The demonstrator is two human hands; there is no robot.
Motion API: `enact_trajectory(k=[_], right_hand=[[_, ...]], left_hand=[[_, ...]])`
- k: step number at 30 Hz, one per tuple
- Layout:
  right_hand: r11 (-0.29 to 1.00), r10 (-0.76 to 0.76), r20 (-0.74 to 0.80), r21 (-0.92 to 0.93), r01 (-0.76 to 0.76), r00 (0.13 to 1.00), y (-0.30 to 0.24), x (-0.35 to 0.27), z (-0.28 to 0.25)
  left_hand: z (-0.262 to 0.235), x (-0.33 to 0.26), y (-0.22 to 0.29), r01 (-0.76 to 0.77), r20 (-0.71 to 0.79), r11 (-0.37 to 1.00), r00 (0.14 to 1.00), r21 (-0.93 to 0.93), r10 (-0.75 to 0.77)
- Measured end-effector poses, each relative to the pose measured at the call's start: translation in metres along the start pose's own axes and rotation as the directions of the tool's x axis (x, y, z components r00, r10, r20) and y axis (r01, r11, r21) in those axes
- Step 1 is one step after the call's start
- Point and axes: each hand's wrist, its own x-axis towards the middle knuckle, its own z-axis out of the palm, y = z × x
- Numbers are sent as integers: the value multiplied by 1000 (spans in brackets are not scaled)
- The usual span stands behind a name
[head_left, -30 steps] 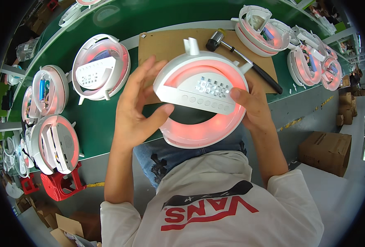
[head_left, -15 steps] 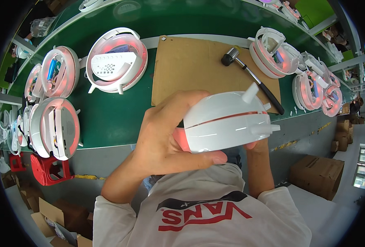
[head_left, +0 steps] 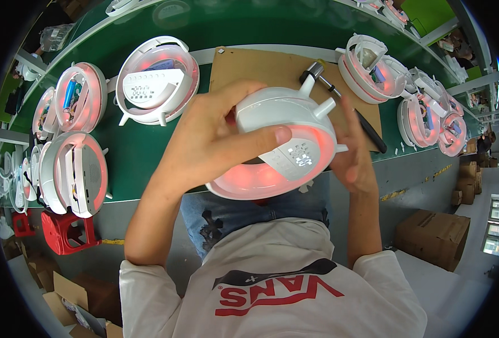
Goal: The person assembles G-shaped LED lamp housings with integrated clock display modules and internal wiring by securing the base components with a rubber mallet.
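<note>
My left hand (head_left: pixel 204 132) grips a white ring-shaped lamp clock (head_left: pixel 277 110), its thumb across the front by the display. The ring glows pinkish red inside, and lit digits show on its white panel. Short peg-like legs stick out of the shell on the right and top. Close beside those legs, my right hand (head_left: pixel 353 152) is open with its fingers stretched; whether a fingertip touches the ring I cannot tell. Behind them a mallet (head_left: pixel 369 130) with a black grip lies on a brown cardboard sheet (head_left: pixel 241 65).
Several similar glowing ring clocks stand on the green table (head_left: pixel 131 146), among them one upright (head_left: pixel 156 90) at the back left and one (head_left: pixel 367 79) at the back right. A red stool (head_left: pixel 69 234) and a cardboard box (head_left: pixel 432 242) are on the floor.
The ring clock has tilted so its glowing face and display now show, and it has shifted left and up. My right hand has come out from behind it to its right side.
</note>
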Motion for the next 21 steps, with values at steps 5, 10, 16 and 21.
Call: enact_trajectory(k=[5,10,16,21], right_hand=[[566,-315,221,-737,370,923,-45,15,12],[406,-126,321,-846,344,939,-58,28,31],[713,-464,151,-520,469,873,-16,14,5],[665,-520,119,-565,489,846,-2,16,7]], left_hand=[[4,7,6,-317,236,858,942,404,237],[14,8,15,-322,186,804,947,500,264],[-24,-18,-30,-484,-153,652,723,584,674],[-5,-50,-67,-465,-257,635,643,617,721]])
